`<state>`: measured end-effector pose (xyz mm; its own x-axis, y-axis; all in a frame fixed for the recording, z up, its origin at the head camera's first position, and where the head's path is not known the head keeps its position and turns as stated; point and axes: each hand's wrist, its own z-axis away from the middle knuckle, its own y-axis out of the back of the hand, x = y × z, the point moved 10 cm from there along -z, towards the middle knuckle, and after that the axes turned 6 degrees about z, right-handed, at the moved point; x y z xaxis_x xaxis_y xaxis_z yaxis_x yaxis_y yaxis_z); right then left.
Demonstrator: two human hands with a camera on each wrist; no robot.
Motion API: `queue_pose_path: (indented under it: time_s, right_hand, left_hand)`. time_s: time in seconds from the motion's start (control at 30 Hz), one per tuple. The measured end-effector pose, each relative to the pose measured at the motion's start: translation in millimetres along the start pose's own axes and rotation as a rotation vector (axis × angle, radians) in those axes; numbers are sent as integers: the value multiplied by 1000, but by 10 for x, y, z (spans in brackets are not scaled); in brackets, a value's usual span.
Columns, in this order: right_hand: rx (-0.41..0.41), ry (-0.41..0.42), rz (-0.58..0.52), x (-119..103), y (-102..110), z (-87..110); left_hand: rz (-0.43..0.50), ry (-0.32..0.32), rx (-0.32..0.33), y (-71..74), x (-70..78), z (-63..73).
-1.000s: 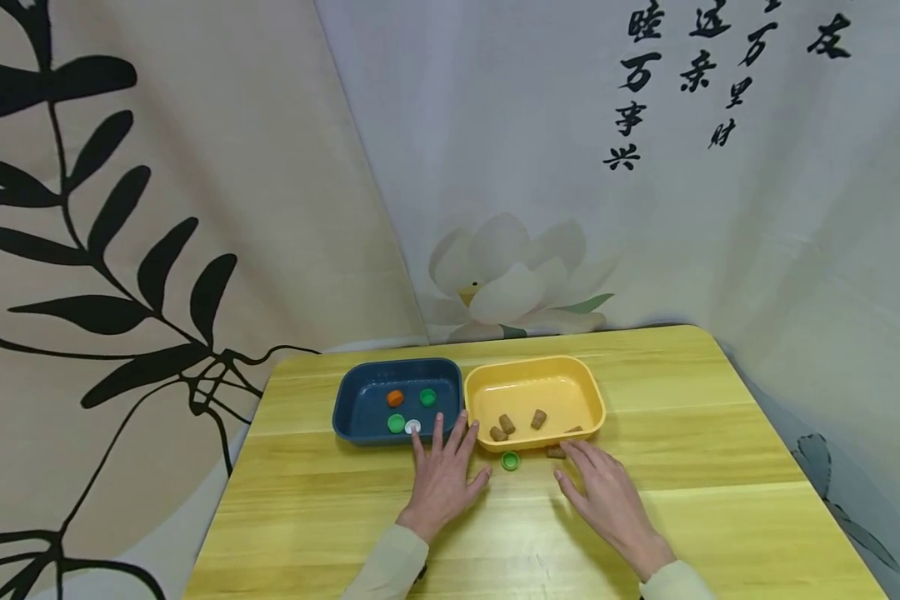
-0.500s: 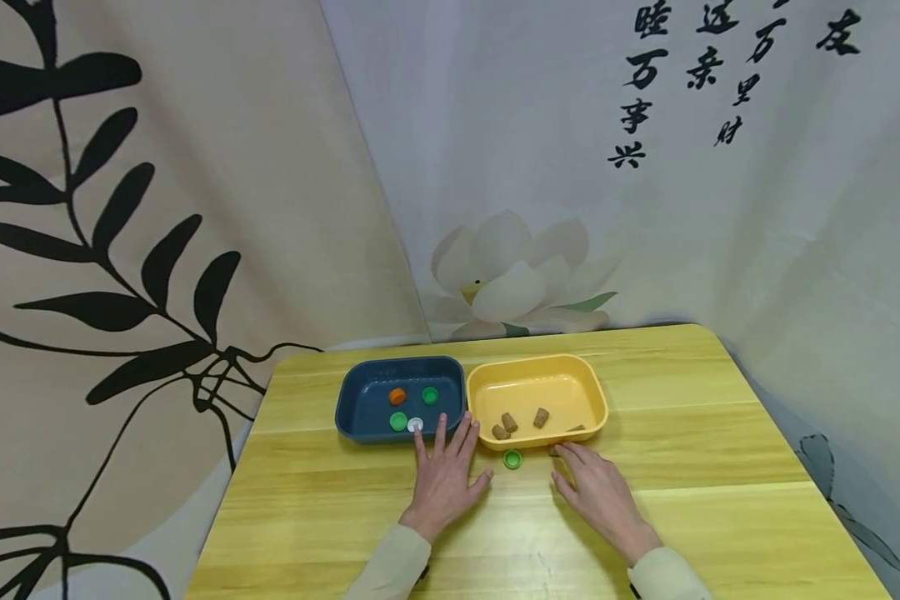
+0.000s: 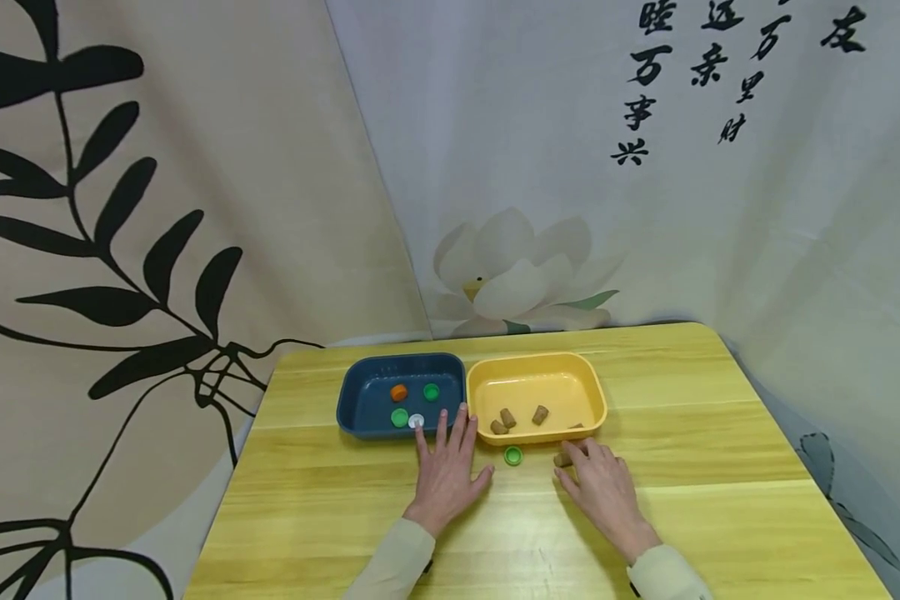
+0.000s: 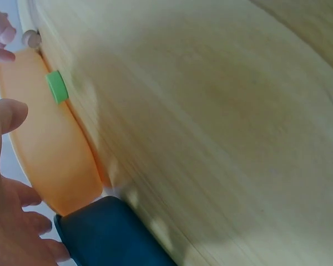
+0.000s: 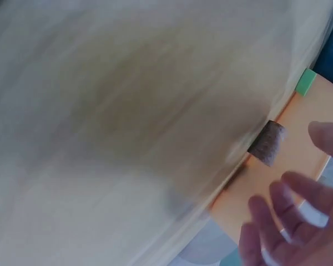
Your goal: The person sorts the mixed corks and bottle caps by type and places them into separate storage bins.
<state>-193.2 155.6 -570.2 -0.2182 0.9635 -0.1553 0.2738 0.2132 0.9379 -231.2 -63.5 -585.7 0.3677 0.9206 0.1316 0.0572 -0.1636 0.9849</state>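
A brown cork (image 3: 562,460) is on the wooden table just before the yellow tray (image 3: 537,375). My right hand (image 3: 603,492) is beside it, thumb and fingers spread apart; in the right wrist view the cork (image 5: 268,143) shows with space between it and the fingertips. My left hand (image 3: 445,482) lies with fingers spread, its fingertips at the front rims of the yellow tray and the blue tray (image 3: 348,421). A green bottle cap (image 3: 513,456) lies on the table between the hands, by the yellow tray's front wall.
In the blue tray are an orange cap (image 3: 398,392), two green caps (image 3: 431,392) and a white cap (image 3: 416,421). Several corks (image 3: 540,415) lie in the yellow tray. Both trays stand side by side on the table (image 3: 675,400), with a printed curtain (image 3: 720,217) behind.
My right fingers covered most of the cork half a second ago; they have shifted slightly right and the cork shows more. The left hand stays at the trays. The view has drifted a little.
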Motion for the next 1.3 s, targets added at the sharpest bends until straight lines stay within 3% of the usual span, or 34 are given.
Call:
queue_pose_path:
  time_s: [0.23, 0.63, 1.0, 1.3]
  right_hand:
    - [33, -96, 107, 108, 54, -3]
    - [-26, -149, 146, 84, -95, -102]
    - [67, -107, 127, 3, -20, -67]
    - [124, -50, 104, -62, 169, 5]
  left_hand:
    - [14, 9, 17, -1, -4, -7]
    - [35, 16, 13, 11, -1, -7]
    - [24, 27, 6, -11, -19, 3]
    - [15, 26, 7, -19, -30, -16]
